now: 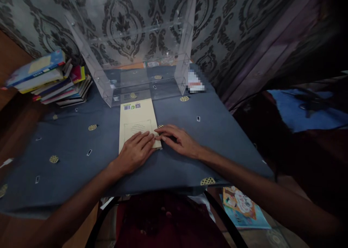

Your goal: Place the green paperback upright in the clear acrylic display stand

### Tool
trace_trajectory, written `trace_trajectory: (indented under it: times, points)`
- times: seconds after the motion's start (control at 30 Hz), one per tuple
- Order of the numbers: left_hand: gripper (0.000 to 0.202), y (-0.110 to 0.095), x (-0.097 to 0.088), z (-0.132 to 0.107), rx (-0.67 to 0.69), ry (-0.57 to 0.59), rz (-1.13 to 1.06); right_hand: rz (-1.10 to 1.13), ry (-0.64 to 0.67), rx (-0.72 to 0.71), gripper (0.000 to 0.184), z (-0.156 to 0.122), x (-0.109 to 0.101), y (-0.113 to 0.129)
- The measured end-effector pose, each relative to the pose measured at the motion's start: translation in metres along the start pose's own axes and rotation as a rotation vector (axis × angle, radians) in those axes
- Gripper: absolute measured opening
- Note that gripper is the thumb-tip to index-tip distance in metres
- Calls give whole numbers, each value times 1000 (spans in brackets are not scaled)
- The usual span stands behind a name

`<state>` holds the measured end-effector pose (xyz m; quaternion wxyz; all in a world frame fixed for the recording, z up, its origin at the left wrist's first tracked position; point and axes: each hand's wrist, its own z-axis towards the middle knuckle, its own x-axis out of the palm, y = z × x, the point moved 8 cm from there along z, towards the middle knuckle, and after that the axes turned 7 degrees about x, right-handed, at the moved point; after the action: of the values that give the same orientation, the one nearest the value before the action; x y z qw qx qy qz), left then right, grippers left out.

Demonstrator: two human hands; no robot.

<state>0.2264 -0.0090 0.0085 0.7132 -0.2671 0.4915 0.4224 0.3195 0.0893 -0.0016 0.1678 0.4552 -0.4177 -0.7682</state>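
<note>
A cream-coloured book point(137, 114) lies on the cloth-covered table, with a barcode, a QR code and framed print on its upward face. My left hand point(137, 150) rests on the lower part of the book, palm down, with its fingers stretched toward the right edge. At that edge is my right hand point(181, 141), its fingers extended and touching or nearly touching the left fingertips. Its thumb stands a little apart from the forefinger. The book's lower left corner is hidden behind my left hand and wrist.
Behind the book stands a clear acrylic shelf point(183, 68). A leaning stack of books point(62, 79) is at the table's left rear. A pixelated item point(196, 82) lies right of the shelf. The blue-grey tablecloth point(217, 143) covers the table; colourful books point(244, 208) lie below its front edge.
</note>
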Motion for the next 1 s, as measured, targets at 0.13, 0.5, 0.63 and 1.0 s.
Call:
trace_trajectory:
  times: [0.13, 0.5, 0.63, 1.0]
  points:
    - [26, -2, -6, 4, 8, -33, 17, 32, -33, -35, 27, 0, -3, 4]
    - [28, -2, -1, 0, -9, -6, 2, 49, -30, -116, 27, -5, -3, 12]
    - [29, -3, -2, 0, -16, -2, 19, -79, -10, -175, 28, -7, 1, 20]
    - [32, 97, -8, -18, -298, -3, -9, -166, -28, -159, 22, -2, 3, 14]
